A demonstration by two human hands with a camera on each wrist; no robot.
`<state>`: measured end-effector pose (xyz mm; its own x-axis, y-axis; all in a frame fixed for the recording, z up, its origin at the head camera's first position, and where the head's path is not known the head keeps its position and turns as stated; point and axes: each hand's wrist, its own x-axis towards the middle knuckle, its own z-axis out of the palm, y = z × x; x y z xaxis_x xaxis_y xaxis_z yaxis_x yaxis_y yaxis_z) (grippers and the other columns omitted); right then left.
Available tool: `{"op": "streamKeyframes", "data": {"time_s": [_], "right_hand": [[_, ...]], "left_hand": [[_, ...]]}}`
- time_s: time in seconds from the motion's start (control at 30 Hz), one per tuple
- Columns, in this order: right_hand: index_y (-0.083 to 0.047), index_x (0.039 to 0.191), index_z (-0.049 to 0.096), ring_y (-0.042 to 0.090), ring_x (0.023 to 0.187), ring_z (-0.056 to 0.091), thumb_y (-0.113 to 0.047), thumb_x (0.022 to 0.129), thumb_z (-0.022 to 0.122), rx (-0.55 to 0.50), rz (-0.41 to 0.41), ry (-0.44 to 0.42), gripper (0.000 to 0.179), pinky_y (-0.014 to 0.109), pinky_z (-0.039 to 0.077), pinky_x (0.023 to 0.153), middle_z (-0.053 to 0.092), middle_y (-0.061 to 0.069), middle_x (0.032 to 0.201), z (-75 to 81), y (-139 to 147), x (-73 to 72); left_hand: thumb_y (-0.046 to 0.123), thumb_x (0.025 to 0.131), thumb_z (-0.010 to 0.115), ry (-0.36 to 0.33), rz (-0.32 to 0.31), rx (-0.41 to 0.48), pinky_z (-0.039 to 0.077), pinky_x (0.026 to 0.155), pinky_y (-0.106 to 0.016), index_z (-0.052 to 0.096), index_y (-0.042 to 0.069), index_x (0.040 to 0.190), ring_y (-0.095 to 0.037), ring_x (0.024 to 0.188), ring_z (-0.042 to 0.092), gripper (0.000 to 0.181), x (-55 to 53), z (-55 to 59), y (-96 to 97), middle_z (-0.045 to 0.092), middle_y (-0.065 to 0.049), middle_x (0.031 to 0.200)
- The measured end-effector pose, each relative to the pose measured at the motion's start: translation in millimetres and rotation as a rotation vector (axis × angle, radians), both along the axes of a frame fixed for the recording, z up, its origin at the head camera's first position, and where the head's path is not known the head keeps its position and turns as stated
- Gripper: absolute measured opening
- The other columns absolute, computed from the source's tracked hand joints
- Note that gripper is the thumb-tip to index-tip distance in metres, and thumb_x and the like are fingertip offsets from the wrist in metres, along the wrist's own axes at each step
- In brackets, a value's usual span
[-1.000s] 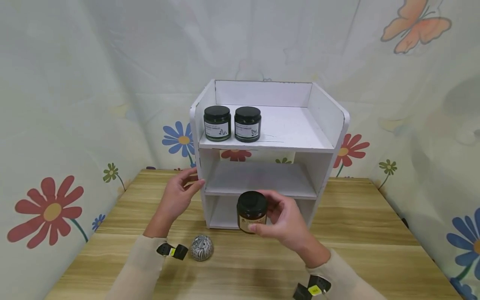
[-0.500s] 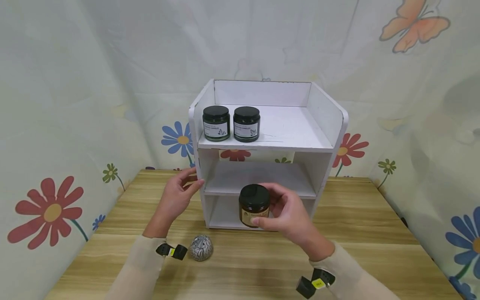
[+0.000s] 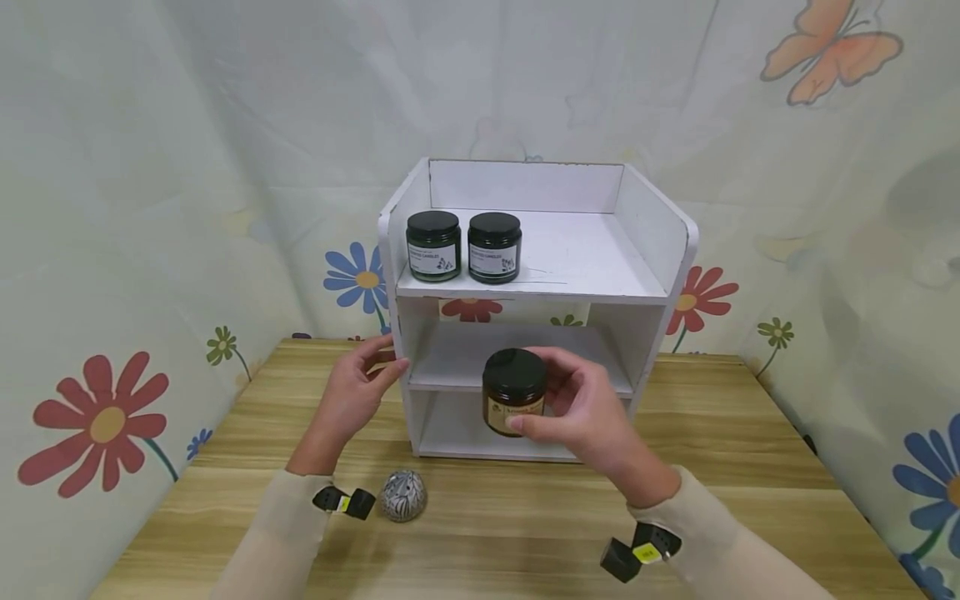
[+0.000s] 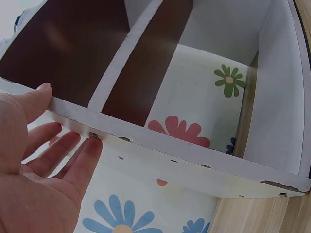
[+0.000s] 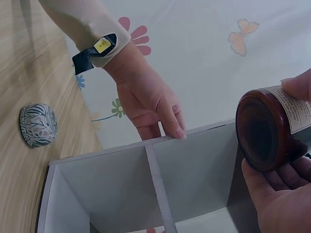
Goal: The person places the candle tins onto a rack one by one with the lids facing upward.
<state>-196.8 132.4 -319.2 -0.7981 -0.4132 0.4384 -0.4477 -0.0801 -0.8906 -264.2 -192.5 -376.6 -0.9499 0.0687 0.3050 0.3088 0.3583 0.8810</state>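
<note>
My right hand (image 3: pixel 581 408) grips a dark brown candle jar (image 3: pixel 514 379) with a black lid and a tan label. Its thumb lies across the label, its fingers behind. The jar is upright in front of a white shelf unit (image 3: pixel 525 287), overlapping its middle board in the head view; its dark base (image 5: pixel 260 131) shows in the right wrist view. My left hand (image 3: pixel 357 387) rests at the unit's left side. In the left wrist view the thumb touches the panel's front edge (image 4: pixel 126 128), with relaxed fingers (image 4: pixel 85 162) against the outer face.
On the top board stand two dark candle jars (image 3: pixel 434 246) with white labels, side by side at the left. A small round tin (image 3: pixel 403 496) with a leafy pattern sits on the wooden table (image 3: pixel 480 542) at the front. A flower-printed curtain (image 3: pixel 225 125) hangs behind.
My right hand has raised the candle jar from near the bottom shelf to the height of the middle board, moving slightly right. My left hand has stayed at the unit's side.
</note>
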Motion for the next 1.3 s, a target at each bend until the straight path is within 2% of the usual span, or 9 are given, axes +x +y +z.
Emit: {"op": "streamKeyframes", "data": {"time_s": [0.8,1.07,1.3], "right_hand": [[-0.001,0.134,0.061,0.022,0.101,0.066,-0.002,0.078,0.086,0.022,-0.082,0.003,0.062,0.027,0.061,0.094,0.067,0.008,0.119,31.9,8.5,-5.3],[-0.007,0.135,0.061,0.024,0.103,0.066,-0.001,0.078,0.086,0.06,-0.135,0.013,0.062,0.027,0.06,0.095,0.066,0.01,0.122,40.0,9.7,-9.4],[-0.005,0.137,0.06,0.02,0.101,0.067,0.0,0.078,0.086,0.04,-0.158,0.017,0.064,0.026,0.061,0.094,0.067,0.009,0.12,46.7,12.4,-12.7]], "left_hand": [[0.034,0.099,0.069,-0.009,-0.007,0.002,0.048,0.113,-0.046,0.053,0.016,0.149,-0.03,0.133,0.057,0.055,-1.7,-0.6,1.2,0.055,-0.008,0.147],[0.034,0.099,0.069,-0.015,0.003,-0.001,0.048,0.113,-0.047,0.054,0.016,0.149,-0.03,0.133,0.057,0.055,-1.6,-1.2,0.3,0.055,-0.007,0.147],[0.034,0.099,0.068,-0.024,0.003,0.001,0.047,0.114,-0.047,0.053,0.017,0.149,-0.03,0.134,0.056,0.055,-1.5,-0.7,-0.1,0.055,-0.007,0.147]]}}
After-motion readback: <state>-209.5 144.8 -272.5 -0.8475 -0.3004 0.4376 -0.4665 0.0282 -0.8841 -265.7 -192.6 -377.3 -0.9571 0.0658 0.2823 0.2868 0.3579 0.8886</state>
